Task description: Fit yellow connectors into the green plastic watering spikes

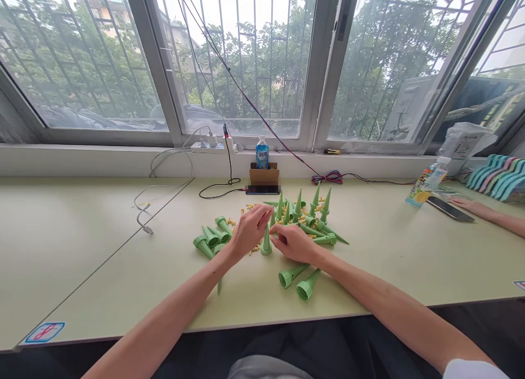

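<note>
A green plastic watering spike (266, 246) stands upright on its wide end between my hands. My right hand (295, 243) is closed, its fingertips against the spike's right side. Just above the spike's tip, my left hand (251, 228) is closed in a pinch; whatever is in its fingers is hidden. Behind my hands is a group of green spikes (325, 207), some upright and some lying, with small yellow plastic pieces (253, 249) scattered among them. More spikes lie left of my left hand (203, 245) and in front of my right hand (305, 287).
A phone (262, 190) lies by a small cardboard box (264, 175) holding a blue bottle (262, 153). Cables (145, 226) cross the table's left. At right are a drink bottle (426, 182), another phone (450, 209) and another person's hand (471, 206).
</note>
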### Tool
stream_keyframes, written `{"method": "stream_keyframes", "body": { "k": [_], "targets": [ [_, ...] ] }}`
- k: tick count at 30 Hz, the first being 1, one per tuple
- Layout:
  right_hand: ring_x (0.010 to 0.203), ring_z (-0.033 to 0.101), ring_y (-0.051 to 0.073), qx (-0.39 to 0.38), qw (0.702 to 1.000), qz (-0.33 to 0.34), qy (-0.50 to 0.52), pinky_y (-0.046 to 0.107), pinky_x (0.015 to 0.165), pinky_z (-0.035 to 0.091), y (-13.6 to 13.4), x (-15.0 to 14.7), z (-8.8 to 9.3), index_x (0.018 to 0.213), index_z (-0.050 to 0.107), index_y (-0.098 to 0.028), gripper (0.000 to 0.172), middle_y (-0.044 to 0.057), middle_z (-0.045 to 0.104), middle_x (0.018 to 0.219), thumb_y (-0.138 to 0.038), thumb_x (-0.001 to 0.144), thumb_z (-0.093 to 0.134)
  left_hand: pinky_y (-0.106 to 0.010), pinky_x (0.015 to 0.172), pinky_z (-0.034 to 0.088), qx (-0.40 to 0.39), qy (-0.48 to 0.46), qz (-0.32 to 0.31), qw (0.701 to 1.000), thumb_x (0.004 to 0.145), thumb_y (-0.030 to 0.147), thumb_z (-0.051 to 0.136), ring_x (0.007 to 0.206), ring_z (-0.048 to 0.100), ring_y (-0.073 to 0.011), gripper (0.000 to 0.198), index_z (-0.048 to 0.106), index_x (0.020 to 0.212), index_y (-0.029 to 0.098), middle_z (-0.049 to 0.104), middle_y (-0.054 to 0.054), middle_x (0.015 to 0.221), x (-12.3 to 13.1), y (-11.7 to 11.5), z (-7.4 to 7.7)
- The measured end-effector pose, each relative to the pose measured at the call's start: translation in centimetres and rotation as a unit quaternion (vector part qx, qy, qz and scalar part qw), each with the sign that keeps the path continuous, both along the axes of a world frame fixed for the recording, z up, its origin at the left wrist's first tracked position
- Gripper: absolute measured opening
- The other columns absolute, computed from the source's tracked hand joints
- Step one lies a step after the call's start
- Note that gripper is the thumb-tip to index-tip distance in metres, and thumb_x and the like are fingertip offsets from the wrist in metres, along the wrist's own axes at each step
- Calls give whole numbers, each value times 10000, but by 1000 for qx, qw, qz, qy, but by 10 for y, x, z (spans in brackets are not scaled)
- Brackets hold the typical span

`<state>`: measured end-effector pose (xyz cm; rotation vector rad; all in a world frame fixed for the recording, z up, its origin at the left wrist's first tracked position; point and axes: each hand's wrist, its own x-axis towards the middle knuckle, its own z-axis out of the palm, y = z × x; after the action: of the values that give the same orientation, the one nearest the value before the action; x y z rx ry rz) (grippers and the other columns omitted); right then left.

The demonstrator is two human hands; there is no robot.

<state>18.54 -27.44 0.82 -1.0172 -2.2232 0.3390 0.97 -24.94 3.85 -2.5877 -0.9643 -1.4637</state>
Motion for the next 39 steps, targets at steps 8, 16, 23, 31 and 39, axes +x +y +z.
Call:
{"method": "stream_keyframes", "body": {
  "k": [8, 16, 23, 31, 39],
  "targets": [
    [506, 428, 103, -21, 999, -12, 38, 221, 597, 372, -2, -2, 2, 1037, 604, -198, 175, -71, 470, 540, -282, 935, 489, -180, 564, 414, 121, -119, 44, 985, 925, 158, 517, 595, 497, -73, 110, 623, 944, 176, 618, -6, 774, 0, -8, 10],
    [475, 464, 88, -17, 989, -5, 149, 207, 551, 392, -6, -3, 7, 1137, 535, -196, 253, -70, 506, 576, -341, 1003, 377, -204, 641, 491, 142, -31, -79, 986, 895, 72, 510, 779, 575, -115, 231, 588, 1071, 200, 601, -52, 900, 5, -14, 6],
    [496, 546, 83, 0, 979, 36, 200, 200, 533, 437, -10, -2, 9, 1108, 523, -206, 241, -49, 527, 642, -330, 1017, 337, -255, 726, 526, 113, 4, -109, 988, 906, 70, 494, 860, 592, -139, 308, 565, 1166, 220, 599, -72, 969, 6, -16, 3],
    [527, 568, 84, 10, 968, 68, 241, 211, 515, 470, -13, -3, 13, 1085, 517, -213, 189, -14, 589, 752, -320, 995, 390, -261, 739, 529, 98, -1, -117, 988, 900, 60, 497, 891, 580, -143, 340, 525, 1198, 222, 577, -75, 1000, 7, -15, 5],
    [589, 620, 106, 15, 964, 37, 262, 232, 549, 510, -13, -6, 12, 1060, 554, -205, 205, 22, 681, 831, -356, 922, 557, -264, 744, 542, 82, 19, -107, 991, 879, 68, 513, 890, 588, -146, 416, 470, 1260, 229, 560, -78, 1044, 4, -13, 0]
  ]
}}
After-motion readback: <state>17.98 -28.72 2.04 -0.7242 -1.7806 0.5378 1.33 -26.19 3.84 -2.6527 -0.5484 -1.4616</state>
